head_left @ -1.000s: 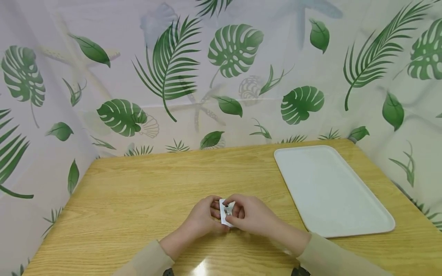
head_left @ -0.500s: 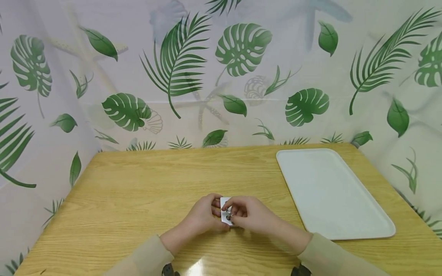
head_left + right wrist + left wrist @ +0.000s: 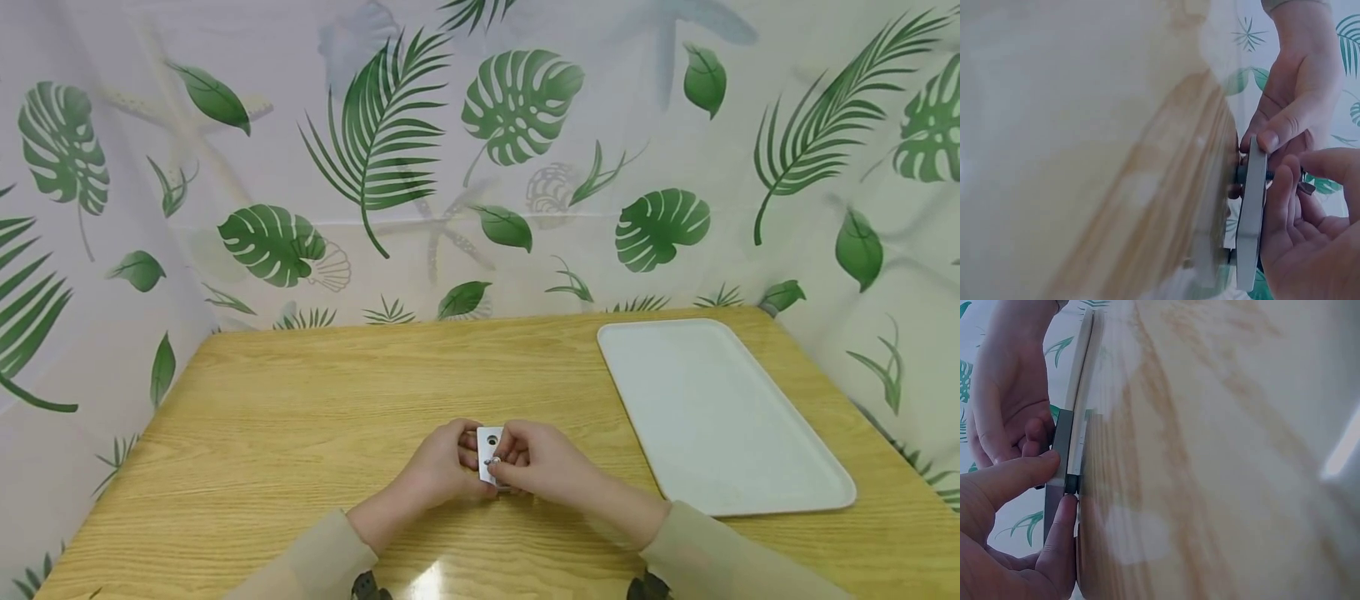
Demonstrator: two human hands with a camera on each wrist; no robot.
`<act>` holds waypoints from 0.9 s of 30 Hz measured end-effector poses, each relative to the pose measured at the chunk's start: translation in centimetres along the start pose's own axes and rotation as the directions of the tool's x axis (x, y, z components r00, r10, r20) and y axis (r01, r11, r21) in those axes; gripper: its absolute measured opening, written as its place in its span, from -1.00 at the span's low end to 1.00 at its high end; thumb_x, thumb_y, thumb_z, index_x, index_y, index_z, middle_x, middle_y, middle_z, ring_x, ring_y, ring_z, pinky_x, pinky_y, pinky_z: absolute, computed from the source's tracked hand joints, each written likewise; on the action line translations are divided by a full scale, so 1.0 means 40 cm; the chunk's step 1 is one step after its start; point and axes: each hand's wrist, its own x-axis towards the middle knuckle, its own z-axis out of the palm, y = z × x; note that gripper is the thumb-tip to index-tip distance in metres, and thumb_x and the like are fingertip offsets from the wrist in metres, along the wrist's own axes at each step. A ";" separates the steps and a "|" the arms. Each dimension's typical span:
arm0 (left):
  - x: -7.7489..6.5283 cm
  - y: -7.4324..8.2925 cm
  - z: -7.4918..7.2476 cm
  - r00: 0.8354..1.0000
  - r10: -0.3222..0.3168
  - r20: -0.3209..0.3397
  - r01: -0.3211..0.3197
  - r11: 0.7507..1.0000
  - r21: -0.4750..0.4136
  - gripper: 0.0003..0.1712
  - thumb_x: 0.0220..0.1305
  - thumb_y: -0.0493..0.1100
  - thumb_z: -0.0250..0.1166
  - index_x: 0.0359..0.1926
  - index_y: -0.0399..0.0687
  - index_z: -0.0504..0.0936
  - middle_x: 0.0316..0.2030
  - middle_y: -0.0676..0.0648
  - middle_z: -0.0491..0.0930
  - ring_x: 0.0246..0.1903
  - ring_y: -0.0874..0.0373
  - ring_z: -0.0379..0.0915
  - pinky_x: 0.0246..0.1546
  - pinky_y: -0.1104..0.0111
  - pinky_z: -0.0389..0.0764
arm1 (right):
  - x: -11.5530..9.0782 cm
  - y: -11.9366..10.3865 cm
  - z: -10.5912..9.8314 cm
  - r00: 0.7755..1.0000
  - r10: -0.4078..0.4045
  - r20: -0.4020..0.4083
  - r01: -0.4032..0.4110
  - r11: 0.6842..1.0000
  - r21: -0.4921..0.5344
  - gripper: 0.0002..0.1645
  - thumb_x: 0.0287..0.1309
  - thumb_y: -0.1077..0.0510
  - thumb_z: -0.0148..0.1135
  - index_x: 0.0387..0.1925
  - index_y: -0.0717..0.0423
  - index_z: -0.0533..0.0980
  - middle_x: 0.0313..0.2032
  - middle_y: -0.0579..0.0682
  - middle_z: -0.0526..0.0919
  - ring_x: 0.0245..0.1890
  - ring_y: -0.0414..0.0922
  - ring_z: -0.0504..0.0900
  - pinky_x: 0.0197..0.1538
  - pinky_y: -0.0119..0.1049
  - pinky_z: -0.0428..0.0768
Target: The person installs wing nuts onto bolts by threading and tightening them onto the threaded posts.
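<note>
In the head view, a small pale metal plate (image 3: 483, 442) with a dark-ringed hole (image 3: 492, 440) is held low over the table. My left hand (image 3: 442, 463) grips its left side; the left wrist view shows the thumb on the top face and a finger (image 3: 1060, 540) below. My right hand (image 3: 551, 463) pinches a small metal wing nut (image 3: 491, 461) over the plate between thumb and forefinger. In the right wrist view, one wing of the nut (image 3: 1305, 186) pokes out beside the fingertips. Dark round pieces (image 3: 1241, 175) sit under the plate. Fingers hide where the nut meets it.
A large white tray (image 3: 720, 417) lies on the wood-grain table (image 3: 337, 392) to the right. Behind and at both sides hangs a leaf-patterned cloth (image 3: 555, 200). Light glares off the table's near part.
My right fingertips have turned with the wing nut and drawn closer together, and the hole at the plate's far end now shows. My left hand keeps its grip. The head view shifts slightly.
</note>
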 end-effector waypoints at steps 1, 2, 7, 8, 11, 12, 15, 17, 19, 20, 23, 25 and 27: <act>0.000 0.001 0.000 1.000 0.000 0.000 0.000 1.000 0.002 -0.02 -0.05 -0.44 0.67 0.40 -0.42 0.41 -0.02 -0.18 0.66 -0.14 0.13 0.64 -0.03 0.27 0.74 | 0.001 -0.002 0.002 1.000 0.007 -0.011 -0.008 1.000 -0.012 -0.81 0.32 0.22 0.40 -0.32 0.22 0.53 -0.53 -0.04 0.66 -0.59 -0.23 0.60 -0.55 -0.46 0.56; 0.000 0.002 0.000 1.000 -0.001 -0.002 0.001 1.000 0.004 -0.03 -0.06 -0.44 0.67 0.40 -0.42 0.42 -0.03 -0.18 0.66 -0.14 0.13 0.64 -0.04 0.27 0.74 | 0.003 -0.004 0.004 1.000 0.012 -0.025 -0.013 0.999 -0.029 -0.79 0.32 0.22 0.41 -0.36 0.21 0.52 -0.56 -0.05 0.64 -0.61 -0.24 0.58 -0.56 -0.46 0.54; -0.001 0.004 0.000 1.000 0.002 -0.010 -0.002 1.000 0.007 -0.04 -0.07 -0.45 0.67 0.38 -0.42 0.43 -0.04 -0.18 0.67 -0.15 0.13 0.64 -0.05 0.29 0.73 | 0.006 -0.009 0.008 0.997 0.017 -0.079 -0.028 0.989 -0.146 -0.69 0.31 0.13 0.45 -0.46 0.11 0.49 -0.63 -0.14 0.53 -0.64 -0.29 0.47 -0.56 -0.46 0.45; -0.001 0.004 0.000 1.000 0.003 -0.012 -0.003 1.000 0.007 -0.04 -0.07 -0.45 0.67 0.38 -0.43 0.43 -0.03 -0.18 0.67 -0.15 0.13 0.63 -0.05 0.29 0.73 | 0.004 -0.011 0.007 0.996 0.015 -0.085 -0.029 0.985 -0.172 -0.67 0.30 0.10 0.46 -0.47 0.09 0.49 -0.63 -0.15 0.52 -0.63 -0.29 0.45 -0.55 -0.46 0.44; -0.003 0.003 0.000 1.000 0.009 -0.014 -0.009 1.000 0.006 -0.04 -0.07 -0.44 0.67 0.38 -0.43 0.43 -0.02 -0.19 0.67 -0.15 0.13 0.63 -0.05 0.30 0.73 | -0.004 -0.015 0.002 0.996 0.001 -0.090 -0.021 0.975 -0.223 -0.69 0.29 0.02 0.48 -0.42 0.06 0.53 -0.59 -0.16 0.54 -0.62 -0.30 0.43 -0.53 -0.44 0.41; -0.003 0.002 0.000 1.000 0.010 -0.014 -0.010 1.000 0.006 -0.04 -0.07 -0.44 0.67 0.38 -0.43 0.43 -0.01 -0.19 0.67 -0.14 0.13 0.63 -0.05 0.30 0.73 | -0.007 -0.016 0.000 0.996 -0.007 -0.089 -0.014 0.972 -0.235 -0.71 0.29 0.01 0.48 -0.36 0.06 0.56 -0.57 -0.17 0.55 -0.61 -0.31 0.43 -0.52 -0.44 0.41; -0.004 0.001 0.000 1.000 0.012 -0.015 -0.012 1.000 0.007 -0.03 -0.05 -0.41 0.68 0.39 -0.43 0.42 0.01 -0.20 0.66 -0.12 0.11 0.62 -0.05 0.30 0.72 | -0.014 -0.015 -0.004 0.995 -0.059 -0.079 0.038 0.967 -0.252 -0.73 0.30 0.06 0.47 -0.11 0.10 0.61 -0.52 -0.16 0.59 -0.59 -0.35 0.45 -0.48 -0.45 0.44; -0.004 0.001 0.001 1.000 0.007 -0.015 -0.007 1.000 0.010 -0.04 -0.04 -0.39 0.68 0.39 -0.42 0.43 0.03 -0.20 0.64 -0.10 0.10 0.62 -0.04 0.29 0.72 | -0.016 -0.014 -0.007 0.994 -0.096 -0.055 0.080 0.968 -0.239 -0.67 0.31 0.14 0.43 0.05 0.14 0.60 -0.48 -0.16 0.61 -0.57 -0.38 0.45 -0.45 -0.46 0.47; -0.005 0.001 0.002 1.000 0.005 -0.014 -0.005 1.000 0.013 -0.04 -0.04 -0.38 0.69 0.39 -0.41 0.43 0.04 -0.21 0.64 -0.09 0.08 0.63 -0.03 0.27 0.72 | -0.015 -0.010 -0.006 0.992 -0.124 -0.025 0.115 0.970 -0.216 -0.65 0.30 0.24 0.37 0.11 0.17 0.62 -0.45 -0.14 0.62 -0.55 -0.40 0.46 -0.42 -0.48 0.50; -0.006 0.002 0.002 1.000 0.005 -0.014 -0.005 1.000 0.015 -0.04 -0.04 -0.37 0.69 0.39 -0.41 0.43 0.04 -0.21 0.64 -0.09 0.09 0.63 -0.03 0.27 0.72 | -0.014 -0.009 -0.005 0.991 -0.130 -0.012 0.125 0.972 -0.200 -0.65 0.30 0.27 0.35 0.11 0.17 0.63 -0.44 -0.14 0.63 -0.54 -0.41 0.46 -0.41 -0.48 0.51; -0.007 0.002 0.002 1.000 0.012 -0.015 -0.012 1.000 0.003 -0.04 -0.04 -0.39 0.68 0.39 -0.43 0.42 0.05 -0.23 0.64 -0.09 0.08 0.64 -0.04 0.27 0.73 | -0.012 -0.005 -0.004 0.991 -0.132 0.006 0.131 0.978 -0.163 -0.70 0.27 0.31 0.32 0.04 0.19 0.67 -0.44 -0.12 0.63 -0.53 -0.40 0.47 -0.39 -0.48 0.53; -0.007 0.002 0.002 1.000 0.014 -0.016 -0.014 1.000 -0.006 -0.03 -0.05 -0.41 0.67 0.39 -0.45 0.41 0.04 -0.23 0.65 -0.10 0.09 0.63 -0.05 0.28 0.72 | -0.010 -0.004 -0.004 0.993 -0.121 0.000 0.120 0.981 -0.154 -0.78 0.29 0.28 0.34 -0.04 0.18 0.67 -0.45 -0.12 0.64 -0.53 -0.39 0.48 -0.39 -0.47 0.53; -0.007 0.002 0.002 1.000 0.016 -0.016 -0.016 1.000 -0.014 -0.03 -0.05 -0.42 0.66 0.39 -0.46 0.41 0.03 -0.22 0.65 -0.11 0.10 0.63 -0.05 0.29 0.73 | -0.007 -0.005 -0.003 0.994 -0.107 -0.015 0.103 0.983 -0.153 -0.86 0.30 0.23 0.38 -0.13 0.16 0.66 -0.46 -0.11 0.64 -0.53 -0.38 0.48 -0.40 -0.46 0.53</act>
